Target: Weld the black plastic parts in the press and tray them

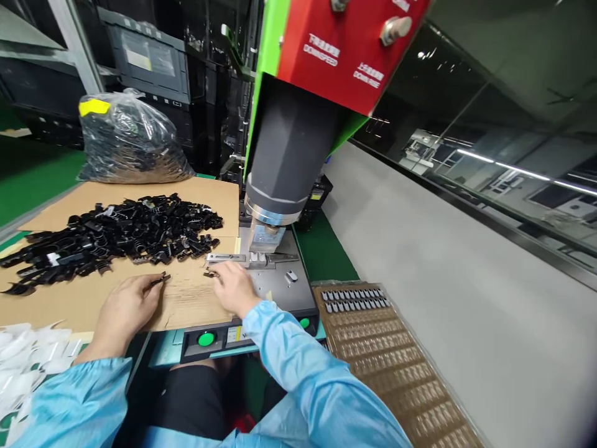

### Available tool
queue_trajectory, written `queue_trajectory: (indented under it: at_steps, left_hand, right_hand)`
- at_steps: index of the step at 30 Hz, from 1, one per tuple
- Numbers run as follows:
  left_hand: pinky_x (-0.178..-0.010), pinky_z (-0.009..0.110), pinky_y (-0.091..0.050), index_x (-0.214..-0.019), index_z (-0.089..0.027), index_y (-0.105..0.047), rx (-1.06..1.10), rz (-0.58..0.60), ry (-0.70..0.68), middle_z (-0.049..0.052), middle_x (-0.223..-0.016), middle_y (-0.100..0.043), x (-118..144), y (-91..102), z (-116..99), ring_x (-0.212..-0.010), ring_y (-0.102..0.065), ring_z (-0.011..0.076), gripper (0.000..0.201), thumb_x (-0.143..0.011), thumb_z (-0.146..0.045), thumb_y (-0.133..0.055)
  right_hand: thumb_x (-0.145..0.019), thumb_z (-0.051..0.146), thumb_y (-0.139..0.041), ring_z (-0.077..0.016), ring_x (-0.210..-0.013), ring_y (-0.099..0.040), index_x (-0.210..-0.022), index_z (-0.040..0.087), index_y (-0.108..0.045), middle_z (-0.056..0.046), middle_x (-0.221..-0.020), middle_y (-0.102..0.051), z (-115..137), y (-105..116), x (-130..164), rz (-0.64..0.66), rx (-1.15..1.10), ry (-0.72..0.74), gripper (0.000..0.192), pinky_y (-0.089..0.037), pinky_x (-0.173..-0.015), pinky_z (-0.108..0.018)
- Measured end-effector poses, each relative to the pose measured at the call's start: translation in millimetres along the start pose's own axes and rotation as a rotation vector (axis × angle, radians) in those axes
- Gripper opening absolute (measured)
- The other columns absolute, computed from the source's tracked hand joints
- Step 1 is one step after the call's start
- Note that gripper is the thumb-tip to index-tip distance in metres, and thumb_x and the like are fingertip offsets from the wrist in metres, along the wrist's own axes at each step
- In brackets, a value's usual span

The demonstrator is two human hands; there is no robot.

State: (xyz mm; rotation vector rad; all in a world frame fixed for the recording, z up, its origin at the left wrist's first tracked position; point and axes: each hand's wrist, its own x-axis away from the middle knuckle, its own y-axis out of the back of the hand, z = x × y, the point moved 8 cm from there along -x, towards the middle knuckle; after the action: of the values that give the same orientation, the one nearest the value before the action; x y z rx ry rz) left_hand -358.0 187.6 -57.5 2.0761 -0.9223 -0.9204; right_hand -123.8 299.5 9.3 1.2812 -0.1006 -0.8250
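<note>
Now, the left hand (pixel 128 306) is closed with its fingertips on a thin black part (pixel 161 280), and it holds this part low over the cardboard (pixel 191 305), in front of the pile of black parts (pixel 140 227). The right hand (pixel 234 288) is also pinching a small dark piece (pixel 211 274), which sticks out to the left of the fingers, near the long metal fixture (pixel 227 258). Both held pieces are well apart from each other. Above the fixture stands the metal head (pixel 267 236) of the red and green machine (pixel 340 50). One small grey piece (pixel 291 277) lies on the base plate (pixel 284 295), to the right of the right hand. Further right, a brown tray (pixel 373 348) carries two rows of similar pieces (pixel 354 300) at its far end. Behind the pile rests a transparent bag (pixel 133 140), and white scraps (pixel 23 361) lie near the left sleeve (pixel 79 398).
</note>
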Motion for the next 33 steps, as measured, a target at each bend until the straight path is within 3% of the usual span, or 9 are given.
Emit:
queue_trajectory:
  at_steps: [3, 7, 10, 13, 19, 23, 26, 29, 33]
  left_hand:
    - [-0.097, 0.055, -0.061, -0.124, -0.031, -0.077, 0.154, 0.008, -0.018, 0.01, -0.125, -0.077, 1, -10.8, -49, -0.11, -0.073, 0.0354, 0.04, -0.102, -0.058, -0.057]
    - [-0.102, 0.046, -0.059, -0.126, -0.027, -0.079, 0.279, 0.043, -0.206, 0.009, -0.126, -0.077, -12, -48.0, -148, -0.113, -0.072, 0.0307, 0.046, -0.102, -0.06, -0.058]
    - [-0.102, 0.044, -0.057, -0.127, -0.024, -0.079, 0.182, 0.072, -0.314, 0.011, -0.12, -0.078, -25, -80.7, -204, -0.113, -0.072, 0.0309, 0.046, -0.107, -0.054, -0.051]
    - [-0.098, 0.046, -0.055, -0.126, -0.024, -0.079, 0.085, 0.094, -0.359, 0.014, -0.12, -0.077, -36, -103.8, -228, -0.112, -0.071, 0.0333, 0.045, -0.107, -0.051, -0.049]
    - [-0.094, 0.046, -0.054, -0.127, -0.023, -0.077, -0.035, 0.128, -0.408, 0.017, -0.118, -0.072, -38, -118.9, -232, -0.107, -0.07, 0.0347, 0.044, -0.107, -0.05, -0.048]
    - [-0.096, 0.045, -0.055, -0.132, -0.021, -0.073, -0.047, 0.146, -0.432, 0.017, -0.124, -0.07, -37, -116.2, -238, -0.111, -0.07, 0.0343, 0.045, -0.105, -0.05, -0.051]
    - [-0.101, 0.045, -0.056, -0.141, -0.02, -0.067, -0.022, 0.171, -0.457, 0.017, -0.13, -0.069, -34, -106.5, -237, -0.116, -0.07, 0.0342, 0.053, -0.102, -0.053, -0.054]
    - [-0.112, 0.049, -0.054, -0.151, -0.017, -0.059, 0.079, 0.201, -0.411, 0.018, -0.137, -0.067, -23, -87.6, -210, -0.126, -0.067, 0.0354, 0.068, -0.101, -0.063, -0.052]
    - [-0.128, 0.054, -0.043, -0.157, -0.02, -0.057, 0.053, 0.336, -0.298, 0.016, -0.162, -0.054, 13, -69.5, -136, -0.148, -0.054, 0.0388, 0.087, -0.091, -0.076, -0.058]
  right_hand:
    - [-0.107, 0.018, -0.058, -0.0236, -0.12, -0.065, -0.131, 0.021, -0.072, -0.009, -0.126, -0.072, -58, 39, 37, -0.157, -0.034, -0.191, 0.028, -0.051, -0.11, -0.035]
    - [-0.108, 0.019, -0.057, -0.0253, -0.12, -0.064, -0.133, 0.02, -0.072, -0.012, -0.127, -0.071, -117, 61, 55, -0.244, 0.047, -0.357, 0.029, -0.05, -0.11, -0.037]
    - [-0.11, 0.026, -0.058, -0.0261, -0.118, -0.062, -0.134, 0.023, -0.072, -0.011, -0.125, -0.069, -127, 58, 46, -0.2, 0.12, -0.337, 0.027, -0.05, -0.107, -0.037]
    - [-0.11, 0.035, -0.06, -0.0282, -0.113, -0.059, -0.13, 0.025, -0.071, -0.01, -0.121, -0.068, -122, 53, 38, -0.14, 0.21, -0.304, 0.025, -0.05, -0.1, -0.04]
    - [-0.108, 0.03, -0.058, -0.0306, -0.114, -0.052, -0.13, 0.024, -0.066, -0.012, -0.121, -0.063, -113, 52, 35, -0.062, 0.293, -0.296, 0.024, -0.048, -0.096, -0.043]
    - [-0.105, 0.028, -0.06, -0.0313, -0.116, -0.052, -0.132, 0.023, -0.065, -0.013, -0.124, -0.062, -113, 52, 34, -0.03, 0.27, -0.296, 0.028, -0.049, -0.099, -0.045]
    - [-0.103, 0.028, -0.065, -0.0308, -0.125, -0.053, -0.148, 0.026, -0.06, -0.013, -0.135, -0.061, -110, 61, 44, -0.068, 0.18, -0.275, 0.045, -0.049, -0.108, -0.046]
    - [-0.101, 0.024, -0.068, -0.0292, -0.133, -0.053, -0.157, 0.027, -0.054, -0.012, -0.146, -0.059, -115, 82, 79, -0.164, 0.051, -0.288, 0.058, -0.048, -0.116, -0.046]
    - [-0.095, 0.019, -0.07, -0.0306, -0.137, -0.054, -0.156, 0.024, -0.058, -0.013, -0.146, -0.062, -133, 110, 159, -0.258, -0.036, -0.3, 0.062, -0.046, -0.123, -0.05]
